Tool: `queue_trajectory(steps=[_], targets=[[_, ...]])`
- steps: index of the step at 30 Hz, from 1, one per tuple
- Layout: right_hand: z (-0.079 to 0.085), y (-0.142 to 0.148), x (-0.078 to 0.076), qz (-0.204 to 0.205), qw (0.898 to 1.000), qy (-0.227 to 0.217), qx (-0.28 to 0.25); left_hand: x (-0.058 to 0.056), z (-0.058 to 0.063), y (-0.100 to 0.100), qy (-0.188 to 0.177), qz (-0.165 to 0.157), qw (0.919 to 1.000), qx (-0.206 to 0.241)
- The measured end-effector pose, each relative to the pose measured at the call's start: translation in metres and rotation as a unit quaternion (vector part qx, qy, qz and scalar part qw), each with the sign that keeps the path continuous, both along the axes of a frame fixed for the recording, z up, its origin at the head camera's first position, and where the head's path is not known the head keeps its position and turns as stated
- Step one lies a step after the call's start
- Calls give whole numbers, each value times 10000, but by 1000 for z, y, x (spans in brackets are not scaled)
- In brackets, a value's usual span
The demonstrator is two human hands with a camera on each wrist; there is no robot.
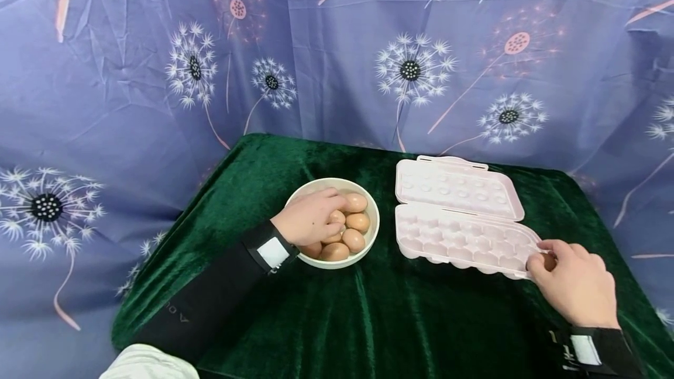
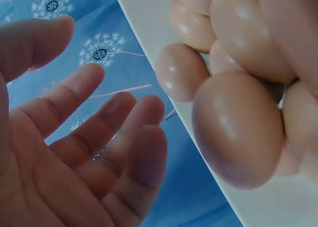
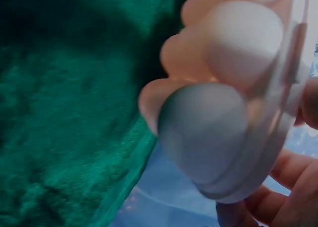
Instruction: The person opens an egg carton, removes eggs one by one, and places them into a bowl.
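My left hand (image 1: 310, 218) is over a cream bowl (image 1: 375, 230) heaped with brown eggs (image 1: 354, 240), fingers loosely bent. In the left wrist view its palm and spread fingers (image 2: 84, 105) hold nothing, with a large egg (image 2: 238, 130) to their right. A pale pink egg carton (image 1: 463, 244) lies right of the bowl, its lid (image 1: 458, 189) folded back. My right hand (image 1: 581, 282) grips the carton's right end, thumb and fingers around the corner. The right wrist view shows fingers against the carton's rounded cups (image 3: 203, 132). A shaded brown patch between thumb and fingers is unclear.
A dark green velvet cloth (image 1: 395, 309) covers the table. Behind and to the left hangs a blue curtain (image 1: 342, 104) printed with dandelions. The carton's hinged lid lies toward the table's back edge.
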State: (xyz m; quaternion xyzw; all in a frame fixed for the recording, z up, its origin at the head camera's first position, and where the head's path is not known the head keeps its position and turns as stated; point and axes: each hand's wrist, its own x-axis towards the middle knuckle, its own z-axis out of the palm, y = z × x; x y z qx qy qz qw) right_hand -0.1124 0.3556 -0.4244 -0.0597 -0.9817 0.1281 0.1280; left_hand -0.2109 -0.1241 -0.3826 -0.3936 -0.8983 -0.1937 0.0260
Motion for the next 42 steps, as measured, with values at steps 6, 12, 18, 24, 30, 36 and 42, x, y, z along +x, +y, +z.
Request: queue_trajectory(steps=[6, 12, 18, 24, 30, 36, 42], targets=[[-5, 4, 1, 7, 9992, -376, 135, 8, 2, 5, -35, 85, 9998, -167], [-5, 7, 2, 90, 9970, -730, 260, 16, 3, 11, -139, 85, 9995, -270], [-1, 7, 9, 65, 9959, -881, 218, 20, 0, 16, -68, 127, 9998, -163], [5, 1, 11, -62, 9997, -201, 81, 23, -3, 17, -36, 147, 9999, -47], [10, -7, 6, 80, 9998, 145, -126, 23, -4, 18, -194, 67, 9998, 29], [16, -29, 0, 325, 9975, 404, -484, 25, -1, 20, -295, 47, 9995, 120], [19, -59, -12, 901, 9879, 1014, -750, 29, 2, 30, -107, -39, 9997, 194]])
